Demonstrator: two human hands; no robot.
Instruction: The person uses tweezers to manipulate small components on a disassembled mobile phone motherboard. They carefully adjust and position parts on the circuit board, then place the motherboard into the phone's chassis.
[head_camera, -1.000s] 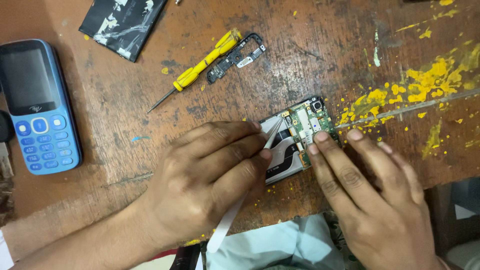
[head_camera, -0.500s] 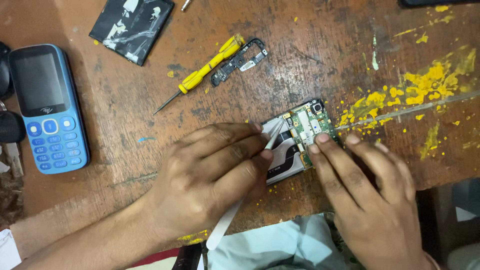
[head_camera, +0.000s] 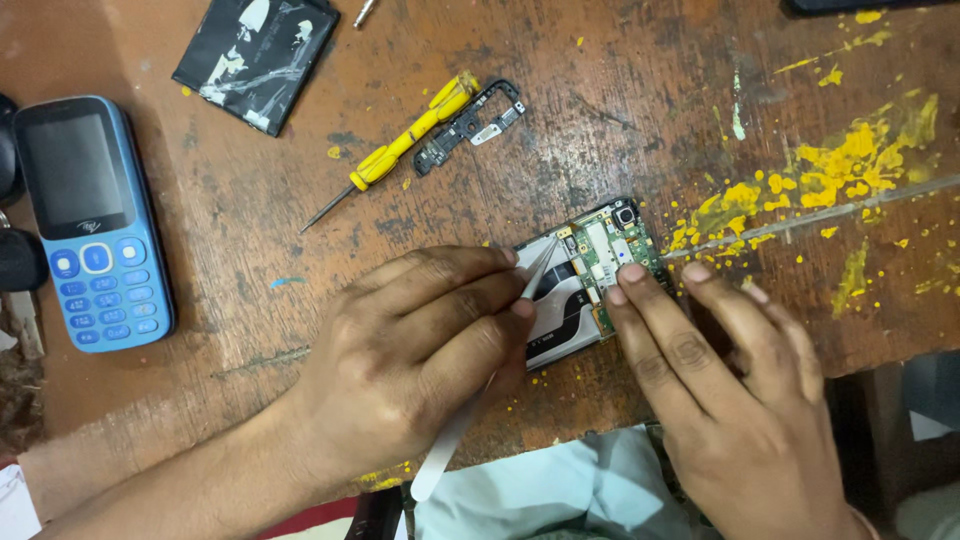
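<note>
An opened phone (head_camera: 590, 280), its back off so the green circuit board shows, lies on the worn wooden table (head_camera: 620, 120) near the front edge, between the two hands. Its long axis runs on a slant: the end with the small camera lens points up and to the right, away from the person, and the other end, with a silvery plate, points down and to the left toward the left hand.

The left hand (head_camera: 420, 350) rests on the table just left of the phone, fingers curled closed around a pair of metal tweezers (head_camera: 480, 380). The tweezers slant the same way as the phone; their tips meet the upper left part of the board, and their broad end sticks out below the hand.

The right hand (head_camera: 730, 400) lies to the right of the phone, fingers spread flat and holding nothing. Two fingertips press on the right side of the board.

Farther back lie a yellow screwdriver (head_camera: 400, 150), a small black frame part (head_camera: 470, 125) touching it, a flat black battery (head_camera: 255, 60), and at the left a blue keypad phone (head_camera: 95, 225).
</note>
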